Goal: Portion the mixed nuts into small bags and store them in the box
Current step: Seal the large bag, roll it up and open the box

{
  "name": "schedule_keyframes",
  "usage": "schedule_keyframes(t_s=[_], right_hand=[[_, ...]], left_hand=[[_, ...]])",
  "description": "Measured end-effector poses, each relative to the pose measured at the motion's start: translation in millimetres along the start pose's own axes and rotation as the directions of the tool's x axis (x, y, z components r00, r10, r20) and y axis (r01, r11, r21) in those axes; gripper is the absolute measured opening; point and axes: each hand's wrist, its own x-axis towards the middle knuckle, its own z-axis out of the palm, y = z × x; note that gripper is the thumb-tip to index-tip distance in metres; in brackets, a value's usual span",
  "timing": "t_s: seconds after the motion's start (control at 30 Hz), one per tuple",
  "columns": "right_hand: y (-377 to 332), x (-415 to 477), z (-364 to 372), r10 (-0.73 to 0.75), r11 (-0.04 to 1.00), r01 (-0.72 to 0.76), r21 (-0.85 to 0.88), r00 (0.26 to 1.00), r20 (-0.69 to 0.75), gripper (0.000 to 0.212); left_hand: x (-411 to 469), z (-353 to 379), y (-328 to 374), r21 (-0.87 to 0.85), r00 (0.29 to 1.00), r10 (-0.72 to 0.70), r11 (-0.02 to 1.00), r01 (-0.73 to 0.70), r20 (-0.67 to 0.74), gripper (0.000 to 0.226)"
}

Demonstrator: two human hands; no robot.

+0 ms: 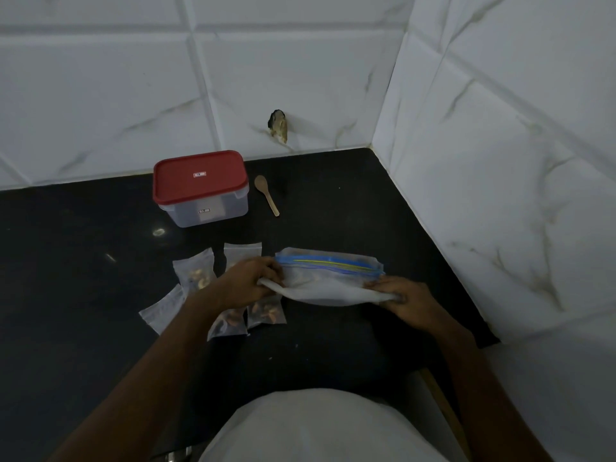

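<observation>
A large clear zip bag (328, 278) with a blue and yellow seal lies across the black counter, looking flat and folded over. My left hand (248, 283) grips its left end and my right hand (405, 301) grips its right end. Several small clear bags lie to the left: one with nuts (196, 273), two with nuts (266, 315) partly under my left forearm, another (241, 253) behind my left hand, and one that looks empty (161, 311). The clear plastic box (203, 195) with a red lid on it stands at the back.
A small wooden spoon (266, 195) lies right of the box. White marble-look tiled walls (500, 161) close the counter at the back and right. The black counter (66, 278) stretches away to the left. A dark mark (278, 126) is on the back wall.
</observation>
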Motion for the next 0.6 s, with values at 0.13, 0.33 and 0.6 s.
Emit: schedule_keyframes(t_s=[0.13, 0.33, 0.6], right_hand=[[0, 8, -1, 0.127, 0.991, -0.126, 0.043, 0.992, -0.015, 0.023], [-3, 28, 0, 0.243, 0.965, -0.224, 0.138, 0.96, -0.141, 0.019], [-17, 53, -16, 0.308, 0.948, -0.317, 0.038, 0.878, -0.367, 0.027]], left_hand=[[1, -5, 4, -0.22, 0.992, -0.121, 0.968, 0.123, 0.02, 0.02], [6, -5, 5, -0.384, 0.967, -0.248, 0.899, 0.209, -0.055, 0.011], [36, -1, 13, -0.421, 0.857, -0.432, 0.858, 0.294, -0.282, 0.021]])
